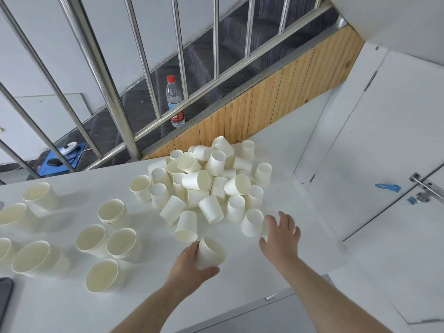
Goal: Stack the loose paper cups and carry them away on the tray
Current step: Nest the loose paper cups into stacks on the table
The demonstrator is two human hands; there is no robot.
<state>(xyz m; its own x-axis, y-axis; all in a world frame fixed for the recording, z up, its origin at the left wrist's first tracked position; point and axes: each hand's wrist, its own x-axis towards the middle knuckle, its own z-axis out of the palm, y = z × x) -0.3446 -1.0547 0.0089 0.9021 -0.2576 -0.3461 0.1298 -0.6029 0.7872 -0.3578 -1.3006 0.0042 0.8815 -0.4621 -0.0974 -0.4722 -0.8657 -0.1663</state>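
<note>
Several nested cream paper cups (210,253) sit as a short stack in the curled fingers of the left hand (192,263) near the white tabletop's (240,284) front edge, while the right hand (280,234), fingers spread and holding nothing, reaches beside an upturned loose cup (252,223) at the near side of the jumbled heap of single cups (206,179) toward the back right corner. Finished upright stacks (105,239) crowd the left end, so I judge stacking partly done, much of the heap left, and no tray is visible.
</note>
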